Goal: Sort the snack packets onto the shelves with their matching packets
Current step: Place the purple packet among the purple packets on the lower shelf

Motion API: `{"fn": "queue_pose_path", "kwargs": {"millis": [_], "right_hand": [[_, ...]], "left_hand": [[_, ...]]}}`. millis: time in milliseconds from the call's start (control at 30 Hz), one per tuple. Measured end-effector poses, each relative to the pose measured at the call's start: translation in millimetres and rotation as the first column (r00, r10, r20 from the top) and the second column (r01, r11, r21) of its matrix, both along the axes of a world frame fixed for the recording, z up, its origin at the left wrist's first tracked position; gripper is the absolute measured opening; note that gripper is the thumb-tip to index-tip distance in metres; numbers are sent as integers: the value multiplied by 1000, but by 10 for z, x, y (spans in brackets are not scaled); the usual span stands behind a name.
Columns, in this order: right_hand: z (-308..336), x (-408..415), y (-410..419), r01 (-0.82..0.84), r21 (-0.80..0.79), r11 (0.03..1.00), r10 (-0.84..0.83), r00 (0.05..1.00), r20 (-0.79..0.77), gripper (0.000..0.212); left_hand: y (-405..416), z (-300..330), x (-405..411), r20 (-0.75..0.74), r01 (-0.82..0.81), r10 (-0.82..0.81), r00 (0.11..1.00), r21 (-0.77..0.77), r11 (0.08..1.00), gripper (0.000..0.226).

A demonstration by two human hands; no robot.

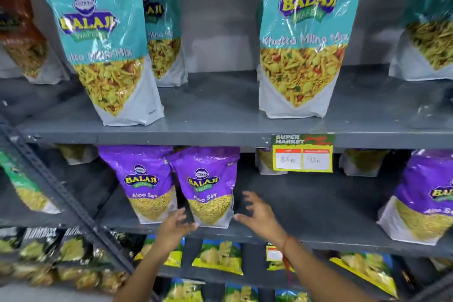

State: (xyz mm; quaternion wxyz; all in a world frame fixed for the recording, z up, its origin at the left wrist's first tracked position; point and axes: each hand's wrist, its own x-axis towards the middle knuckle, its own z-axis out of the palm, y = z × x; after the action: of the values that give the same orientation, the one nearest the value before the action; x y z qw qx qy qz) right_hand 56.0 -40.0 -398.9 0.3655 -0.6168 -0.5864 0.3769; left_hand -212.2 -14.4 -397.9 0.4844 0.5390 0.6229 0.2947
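Two purple Aloo Sev packets stand side by side on the middle shelf (294, 233): one to the left (147, 184) and one to the right (210, 186), leaning slightly against it. My left hand (175, 227) hovers open just below the right packet's lower left corner. My right hand (259, 216) is open beside its lower right corner, fingers spread and not touching it. A third purple Aloo Sev packet (426, 198) stands at the far right of the same shelf. Teal Khatta Mitha Mix packets (103, 39) (304, 37) stand on the upper shelf (220, 127).
A price tag (303, 153) hangs from the upper shelf's edge. Yellow snack packets (218, 256) lie on the lower shelf, and dark packets (49, 252) fill the neighbouring rack at lower left. A grey slotted upright (61, 193) slants between the racks.
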Motion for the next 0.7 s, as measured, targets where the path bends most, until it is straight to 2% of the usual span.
{"fn": "queue_pose_path", "kwargs": {"millis": [67,100,133,200,300,367,500,567,700], "right_hand": [[-229,-139,211,-47,-146,988,38,998,-59,94],[-336,-178,284,-48,-186,981,34,996,-79,98],[-473,-195,354,-51,-208,977,31,995,-98,95],[-773,-199,471,-84,-231,969,54,990,-134,74],[-723,-231,406,-71,-220,973,24,978,-209,53],[-596,-194,329,-28,-192,981,-18,972,-235,50],[-470,89,166,25,-150,988,-62,968,-244,53],[-460,284,77,49,-142,989,-81,969,-232,57],[-353,714,-118,127,-167,978,-160,966,-202,51]], "left_hand": [[107,-60,36,-6,29,-29,1000,-9,1000,100],[137,-79,59,1,44,-44,999,5,999,93],[161,-85,96,9,56,-56,998,18,998,80],[217,-125,147,21,44,-45,999,67,997,60],[224,-125,219,41,19,-24,999,114,993,41],[203,-141,275,46,22,-28,999,122,992,43],[136,-162,529,26,63,-67,997,126,990,63],[110,-189,723,10,90,-93,996,139,986,63],[3,-246,1160,-2,114,-116,993,185,976,62]]}}
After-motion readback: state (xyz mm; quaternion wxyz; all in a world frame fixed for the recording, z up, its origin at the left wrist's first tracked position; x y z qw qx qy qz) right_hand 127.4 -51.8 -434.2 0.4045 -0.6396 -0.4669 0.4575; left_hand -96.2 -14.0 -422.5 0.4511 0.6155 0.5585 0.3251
